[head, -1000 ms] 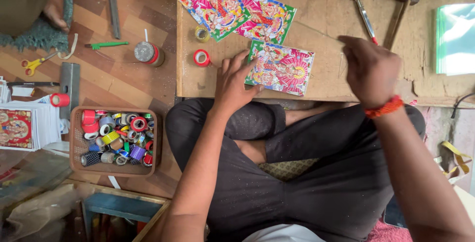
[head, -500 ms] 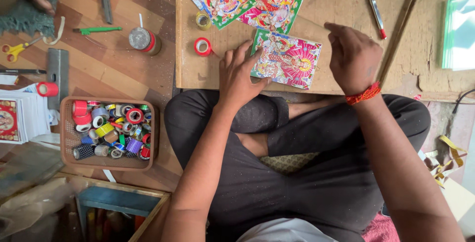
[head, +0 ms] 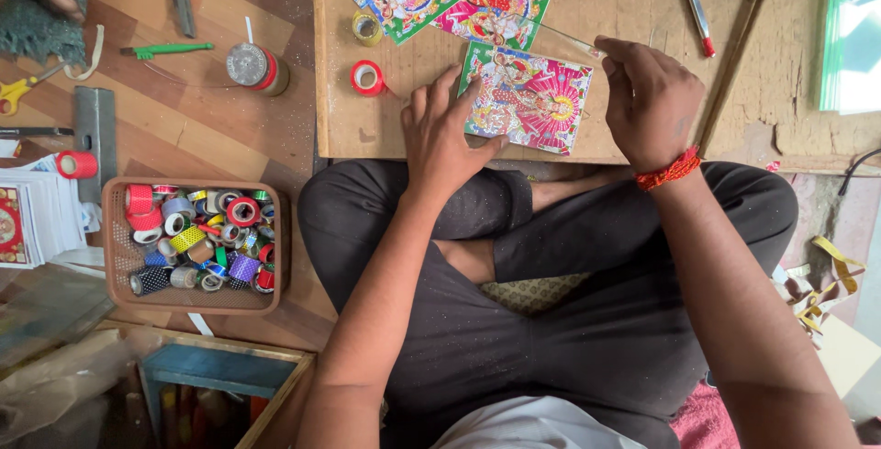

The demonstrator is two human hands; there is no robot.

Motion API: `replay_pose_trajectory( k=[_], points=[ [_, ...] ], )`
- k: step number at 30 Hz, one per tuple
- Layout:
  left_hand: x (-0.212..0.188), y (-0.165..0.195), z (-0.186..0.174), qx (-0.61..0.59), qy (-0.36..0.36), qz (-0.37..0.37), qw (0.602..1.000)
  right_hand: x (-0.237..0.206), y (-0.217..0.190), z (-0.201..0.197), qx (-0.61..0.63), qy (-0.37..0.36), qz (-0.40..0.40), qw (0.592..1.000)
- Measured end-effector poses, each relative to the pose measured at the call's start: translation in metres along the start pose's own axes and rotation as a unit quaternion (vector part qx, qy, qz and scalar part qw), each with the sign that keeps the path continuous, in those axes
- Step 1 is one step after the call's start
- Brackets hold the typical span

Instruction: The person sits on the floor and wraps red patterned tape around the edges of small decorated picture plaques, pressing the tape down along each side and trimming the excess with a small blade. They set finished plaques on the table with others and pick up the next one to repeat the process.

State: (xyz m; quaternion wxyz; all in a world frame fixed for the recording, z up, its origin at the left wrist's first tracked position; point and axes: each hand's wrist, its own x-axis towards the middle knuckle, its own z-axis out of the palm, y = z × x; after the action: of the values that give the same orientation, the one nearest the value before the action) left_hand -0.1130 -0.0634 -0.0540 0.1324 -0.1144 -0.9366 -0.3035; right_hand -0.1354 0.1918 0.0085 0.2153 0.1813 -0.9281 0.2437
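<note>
Left hand (head: 447, 137) now farther over print (head: 532, 100)

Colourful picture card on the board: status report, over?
Left hand flat on picture card. Right hand pinching thin clear strip above it. Red tape roll alongside, apart.

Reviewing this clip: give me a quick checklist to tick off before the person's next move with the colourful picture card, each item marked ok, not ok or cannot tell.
1. Left hand steadies the picture card at its left edge: ok.
2. Right hand pinches a thin clear strip above the card's top edge: ok.
3. Strip aligned with the card's edge: cannot tell.
4. Card lies flat on the wooden board: ok.
5. Red tape roll within reach, just left of the left hand: ok.
6. Hammer apart from the card, lying to the right of the right hand: ok.
</note>
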Motion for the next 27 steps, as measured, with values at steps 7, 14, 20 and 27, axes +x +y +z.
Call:
replay_pose_trajectory(
  k=[7, 14, 20, 27],
  points=[
    [-0.002, 0.003, 0.002, 0.001, 0.009, -0.003, 1.0, -0.002, 0.003, -0.002, 0.0, 0.006, -0.01, 1.0],
    [-0.003, 0.005, 0.003, -0.001, 0.01, -0.011, 1.0, -0.002, 0.004, -0.003, 0.008, 0.007, -0.011, 1.0],
    [-0.004, 0.005, 0.004, 0.001, 0.014, -0.008, 1.0, -0.002, 0.002, 0.0, 0.006, 0.014, -0.017, 1.0],
    [-0.005, 0.001, 0.003, -0.02, 0.011, -0.013, 1.0, -0.001, -0.009, 0.011, 0.009, 0.007, -0.026, 1.0]
  ],
)
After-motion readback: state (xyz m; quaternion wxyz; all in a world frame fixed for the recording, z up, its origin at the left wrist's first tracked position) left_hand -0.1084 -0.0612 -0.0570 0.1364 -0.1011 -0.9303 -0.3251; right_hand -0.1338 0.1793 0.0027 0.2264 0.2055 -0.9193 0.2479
